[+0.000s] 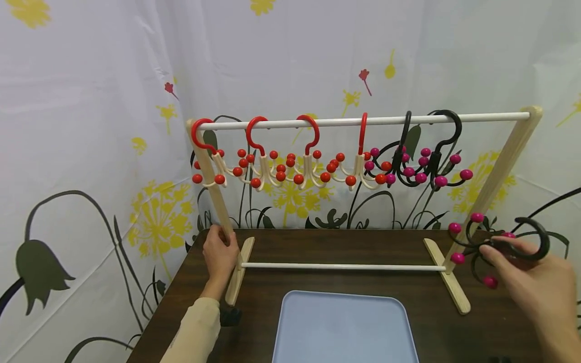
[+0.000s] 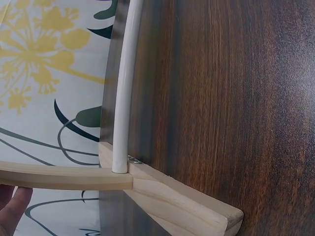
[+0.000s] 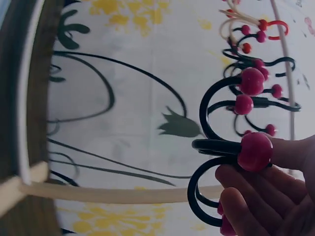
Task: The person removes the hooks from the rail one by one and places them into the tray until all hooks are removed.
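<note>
In the head view my left hand point(image 1: 220, 257) grips the lower part of the left wooden post point(image 1: 220, 204) of a clothes rack; its fingers point(image 2: 17, 209) lie against the post in the left wrist view. My right hand point(image 1: 544, 287) holds a black multi-arm hanger point(image 1: 543, 237) with pink ball tips, in front of the right post point(image 1: 492, 174). The hanger's hook points right and its balls point(image 3: 255, 151) splay out leftward. From the rack's white top bar point(image 1: 281, 124) hang several cream hangers point(image 1: 308, 164) with red hooks and balls, and two black hangers point(image 1: 434, 164) with pink balls.
A light blue-grey tray point(image 1: 345, 322) lies on the dark wooden table point(image 1: 254, 343) in front of the rack. A white lower bar point(image 1: 342, 266) joins the wooden feet point(image 1: 454, 292). Behind stands a white curtain point(image 1: 104, 101) with a flower print.
</note>
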{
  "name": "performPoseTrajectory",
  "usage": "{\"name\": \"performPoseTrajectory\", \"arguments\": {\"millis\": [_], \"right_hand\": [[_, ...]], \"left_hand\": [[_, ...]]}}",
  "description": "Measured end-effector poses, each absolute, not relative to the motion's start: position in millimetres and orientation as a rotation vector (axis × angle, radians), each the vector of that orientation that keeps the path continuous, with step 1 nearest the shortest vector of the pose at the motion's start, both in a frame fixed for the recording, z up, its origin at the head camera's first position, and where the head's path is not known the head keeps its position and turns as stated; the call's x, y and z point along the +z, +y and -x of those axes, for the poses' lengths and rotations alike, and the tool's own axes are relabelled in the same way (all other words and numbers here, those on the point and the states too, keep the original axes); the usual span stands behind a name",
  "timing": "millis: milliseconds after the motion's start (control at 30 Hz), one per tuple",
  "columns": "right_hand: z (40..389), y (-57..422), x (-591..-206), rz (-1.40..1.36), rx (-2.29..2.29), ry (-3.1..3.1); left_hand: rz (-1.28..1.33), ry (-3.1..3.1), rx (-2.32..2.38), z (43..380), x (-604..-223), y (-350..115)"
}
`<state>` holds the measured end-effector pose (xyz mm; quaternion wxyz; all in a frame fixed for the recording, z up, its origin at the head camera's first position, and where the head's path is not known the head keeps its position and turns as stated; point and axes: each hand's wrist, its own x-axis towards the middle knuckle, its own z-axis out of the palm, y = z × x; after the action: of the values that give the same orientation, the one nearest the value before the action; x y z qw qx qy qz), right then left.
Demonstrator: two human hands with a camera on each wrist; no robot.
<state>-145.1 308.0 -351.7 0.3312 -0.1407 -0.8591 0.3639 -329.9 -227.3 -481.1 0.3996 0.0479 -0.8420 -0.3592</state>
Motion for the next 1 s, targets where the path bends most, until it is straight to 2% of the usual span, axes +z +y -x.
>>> {"name": "performPoseTrajectory", "arguments": {"millis": [200, 567, 733, 1000], "right_hand": [[134.8, 283.5, -402.2, 0.382, 0.878, -2.402], [133.7, 229.9, -482.0, 0.391, 1.122, -2.616], [134.0, 216.7, -501.6, 0.442, 1.160, -2.667], [133.6, 203.0, -512.4, 0.480, 1.109, -2.686]], "left_hand": [[-0.128, -2.126, -0.891, 330.0, -480.5, -228.8], [-0.134, -2.122, -0.904, 328.2, -475.9, -225.0], [-0.128, -2.116, -0.903, 329.6, -475.9, -225.0], [-0.122, -2.117, -0.902, 330.7, -478.4, -226.5]]}}
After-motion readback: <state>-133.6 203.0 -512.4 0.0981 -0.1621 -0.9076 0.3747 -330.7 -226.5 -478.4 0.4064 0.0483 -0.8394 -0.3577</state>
